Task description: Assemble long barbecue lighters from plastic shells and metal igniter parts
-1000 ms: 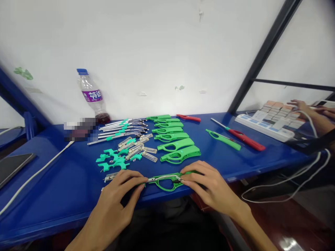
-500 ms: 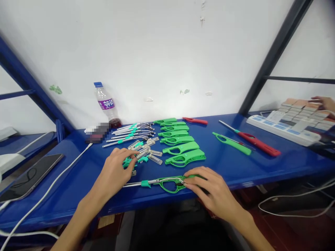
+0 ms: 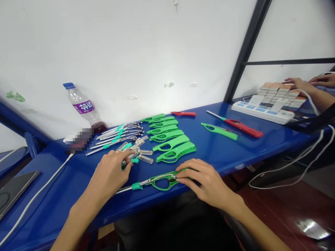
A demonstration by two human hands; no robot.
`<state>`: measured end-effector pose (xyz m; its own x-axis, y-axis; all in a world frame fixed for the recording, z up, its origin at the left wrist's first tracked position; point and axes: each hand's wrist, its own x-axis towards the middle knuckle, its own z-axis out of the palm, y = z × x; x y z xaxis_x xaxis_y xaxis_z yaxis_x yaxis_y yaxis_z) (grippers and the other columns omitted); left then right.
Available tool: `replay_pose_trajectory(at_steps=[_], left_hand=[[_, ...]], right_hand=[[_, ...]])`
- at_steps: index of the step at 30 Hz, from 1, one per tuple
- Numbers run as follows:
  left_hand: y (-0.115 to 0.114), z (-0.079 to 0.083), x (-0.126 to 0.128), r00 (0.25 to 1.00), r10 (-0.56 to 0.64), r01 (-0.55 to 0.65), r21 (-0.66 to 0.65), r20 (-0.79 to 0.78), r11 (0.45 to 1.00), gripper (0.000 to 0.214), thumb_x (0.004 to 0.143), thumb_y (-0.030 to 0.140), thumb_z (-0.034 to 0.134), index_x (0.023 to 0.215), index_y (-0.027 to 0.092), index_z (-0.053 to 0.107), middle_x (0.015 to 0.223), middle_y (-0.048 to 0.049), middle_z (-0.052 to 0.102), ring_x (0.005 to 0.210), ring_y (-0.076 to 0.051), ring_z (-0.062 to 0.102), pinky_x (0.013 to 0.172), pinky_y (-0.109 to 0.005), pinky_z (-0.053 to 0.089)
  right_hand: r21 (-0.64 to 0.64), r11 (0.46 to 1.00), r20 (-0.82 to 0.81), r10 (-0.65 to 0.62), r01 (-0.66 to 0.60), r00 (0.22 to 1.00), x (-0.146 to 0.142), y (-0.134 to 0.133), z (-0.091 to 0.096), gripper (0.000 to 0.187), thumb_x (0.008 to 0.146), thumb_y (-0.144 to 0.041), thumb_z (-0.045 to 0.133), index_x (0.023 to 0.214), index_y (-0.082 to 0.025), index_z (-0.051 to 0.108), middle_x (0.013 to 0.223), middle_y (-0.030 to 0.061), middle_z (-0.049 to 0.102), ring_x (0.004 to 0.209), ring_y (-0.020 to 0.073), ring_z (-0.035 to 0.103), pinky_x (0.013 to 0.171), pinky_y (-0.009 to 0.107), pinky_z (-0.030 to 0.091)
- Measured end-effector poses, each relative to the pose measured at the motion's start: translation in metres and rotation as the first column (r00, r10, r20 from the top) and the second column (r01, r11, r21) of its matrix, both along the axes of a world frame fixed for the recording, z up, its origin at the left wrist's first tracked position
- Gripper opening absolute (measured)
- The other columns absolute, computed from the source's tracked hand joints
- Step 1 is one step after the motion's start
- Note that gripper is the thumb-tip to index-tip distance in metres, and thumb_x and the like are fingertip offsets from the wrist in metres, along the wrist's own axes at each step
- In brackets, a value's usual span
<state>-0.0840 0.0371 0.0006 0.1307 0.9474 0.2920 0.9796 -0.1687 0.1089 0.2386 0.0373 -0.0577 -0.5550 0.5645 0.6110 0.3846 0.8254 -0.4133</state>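
Note:
My right hand [image 3: 206,177] is closed on the rear of a green lighter handle half [image 3: 162,188] at the table's front edge. In this half-shell lie white wires and a small black part, beside my fingertips. A metal lighter tube [image 3: 124,190] with a teal collar extends from its front to the left. My left hand [image 3: 113,170] is at the pile of clear plastic lighter tanks [image 3: 145,159] and teal pieces [image 3: 134,160], thumb and forefinger curled close together. Whatever is between them is hidden.
Green handle halves [image 3: 175,152] lie in a column, with wired metal tubes [image 3: 112,142] to their left. Further right are a red lighter [image 3: 243,128] and a green one [image 3: 222,132]. A bottle [image 3: 83,106], phone [image 3: 15,191], power strip [image 3: 261,112] and another person's hands [image 3: 300,84] surround them.
The view has turned to the right, so things sit further left. My left thumb and forefinger have shifted slightly at the pile. My right hand keeps its hold on the green handle half.

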Motion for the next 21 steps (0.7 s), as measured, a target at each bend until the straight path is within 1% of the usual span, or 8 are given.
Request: replay_pose_trajectory(at_steps=[3, 7, 10, 11, 13, 14, 17, 21], left_hand=[[0.000, 0.003, -0.003, 0.999, -0.002, 0.003, 0.015, -0.048, 1.000, 0.042, 0.090, 0.023, 0.055, 0.129, 0.024, 0.070, 0.086, -0.0039, 0.078, 0.084, -0.032, 0.065, 0.069, -0.037, 0.045], [-0.013, 0.018, -0.003, 0.997, 0.027, -0.010, 0.240, -0.068, 0.971, 0.028, 0.094, 0.030, 0.055, 0.110, 0.022, 0.077, 0.085, -0.0071, 0.079, 0.080, -0.033, 0.066, 0.063, -0.038, 0.045], [-0.034, 0.022, 0.016, 0.982, -0.158, 0.111, 0.358, 0.105, 0.927, 0.018, 0.098, 0.037, 0.062, 0.102, 0.029, 0.077, 0.089, -0.0013, 0.079, 0.078, -0.026, 0.068, 0.065, -0.035, 0.047], [-0.041, 0.020, 0.026, 0.955, -0.247, 0.181, 0.340, 0.161, 0.923, 0.015, 0.099, 0.036, 0.064, 0.105, 0.030, 0.076, 0.091, 0.0008, 0.078, 0.079, -0.024, 0.068, 0.068, -0.034, 0.049], [-0.050, 0.009, 0.046, 0.914, -0.371, 0.275, 0.421, 0.165, 0.864, 0.012, 0.101, 0.027, 0.063, 0.107, 0.029, 0.073, 0.095, 0.0012, 0.077, 0.085, -0.021, 0.067, 0.079, -0.034, 0.051], [-0.051, 0.002, 0.054, 0.912, -0.394, 0.309, 0.441, 0.114, 0.843, 0.015, 0.102, 0.022, 0.061, 0.109, 0.027, 0.073, 0.097, 0.0003, 0.077, 0.086, -0.020, 0.065, 0.080, -0.034, 0.051], [-0.049, -0.016, 0.066, 0.901, -0.435, 0.412, 0.328, -0.004, 0.850, 0.024, 0.104, 0.012, 0.054, 0.117, 0.022, 0.071, 0.099, -0.0031, 0.074, 0.084, -0.020, 0.060, 0.078, -0.035, 0.049], [-0.048, -0.025, 0.060, 0.903, -0.430, 0.417, 0.283, -0.018, 0.864, 0.027, 0.105, 0.010, 0.051, 0.122, 0.021, 0.069, 0.099, -0.0050, 0.071, 0.082, -0.021, 0.055, 0.078, -0.037, 0.045]], right_hand=[[0.048, 0.999, -0.016, -0.010, 0.011, 1.000, -0.002, 0.001, 0.000, 0.009, 0.105, -0.023, 0.063, 0.106, -0.023, 0.072, 0.112, 0.0015, 0.076, 0.104, 0.0193, 0.069, 0.089, 0.035, 0.047], [0.090, 0.996, -0.040, -0.008, 0.012, 0.999, -0.003, 0.001, 0.000, 0.007, 0.104, -0.024, 0.065, 0.102, -0.022, 0.071, 0.110, 0.0014, 0.077, 0.101, 0.0189, 0.070, 0.085, 0.034, 0.046], [0.082, 0.996, -0.029, -0.022, 0.024, 0.999, -0.003, 0.000, 0.001, 0.007, 0.105, -0.025, 0.063, 0.103, -0.022, 0.070, 0.108, 0.0012, 0.078, 0.100, 0.0188, 0.070, 0.084, 0.034, 0.045], [0.079, 0.996, -0.024, -0.028, 0.030, 0.999, -0.003, -0.001, 0.001, 0.008, 0.105, -0.025, 0.063, 0.103, -0.022, 0.070, 0.108, 0.0013, 0.078, 0.100, 0.0188, 0.070, 0.084, 0.034, 0.044], [0.070, 0.997, -0.019, -0.041, 0.042, 0.999, -0.002, -0.001, 0.001, 0.008, 0.106, -0.027, 0.062, 0.104, -0.022, 0.069, 0.109, 0.0015, 0.077, 0.100, 0.0188, 0.070, 0.084, 0.033, 0.044], [0.064, 0.997, -0.015, -0.047, 0.047, 0.999, -0.002, -0.002, 0.001, 0.008, 0.106, -0.028, 0.062, 0.104, -0.022, 0.068, 0.109, 0.0017, 0.077, 0.100, 0.0189, 0.070, 0.084, 0.033, 0.044], [0.061, 0.996, -0.006, -0.067, 0.067, 0.998, -0.003, -0.002, 0.000, 0.012, 0.107, -0.031, 0.060, 0.105, -0.022, 0.068, 0.109, 0.0021, 0.077, 0.099, 0.0190, 0.069, 0.084, 0.033, 0.044], [0.083, 0.993, -0.013, -0.084, 0.084, 0.996, -0.005, -0.002, 0.000, 0.014, 0.108, -0.032, 0.059, 0.104, -0.022, 0.067, 0.107, 0.0016, 0.077, 0.097, 0.0182, 0.070, 0.082, 0.033, 0.044]])
